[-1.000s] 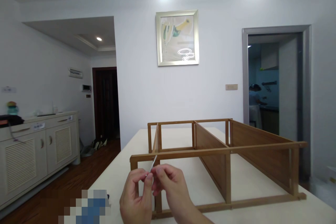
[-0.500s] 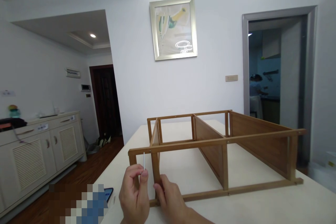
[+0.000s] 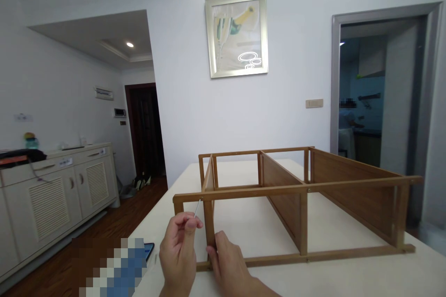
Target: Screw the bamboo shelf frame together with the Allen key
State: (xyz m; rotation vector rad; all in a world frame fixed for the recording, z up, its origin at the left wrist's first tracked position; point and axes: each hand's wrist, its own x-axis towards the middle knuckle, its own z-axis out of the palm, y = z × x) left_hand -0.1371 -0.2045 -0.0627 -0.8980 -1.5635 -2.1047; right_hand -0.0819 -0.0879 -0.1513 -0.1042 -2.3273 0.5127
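Note:
A wooden shelf frame (image 3: 251,191) lies on its side on the table, with panels set between its rails. My left hand (image 3: 179,250) is closed, pinching a thin silver rod that looks like a hex key (image 3: 197,208) between thumb and fingers. The key's upper tip is at or very near a bolt in the upper front rail, close to the left crosspiece. My right hand (image 3: 228,260) is wrapped around the lower part of that short wooden crosspiece (image 3: 208,222). The key's lower end is hidden inside my left hand.
The frame rests on a cream table (image 3: 334,274). A phone (image 3: 150,250) lies at the table's left edge. A white cabinet (image 3: 83,181) stands at the left wall. Through the right doorway, another person (image 3: 346,123) is in the kitchen.
The hex key has swung from upright to leaning right, its tip moving along the upper rail to the bolt beside the crosspiece. My right hand keeps its hold. The view has shifted slightly left.

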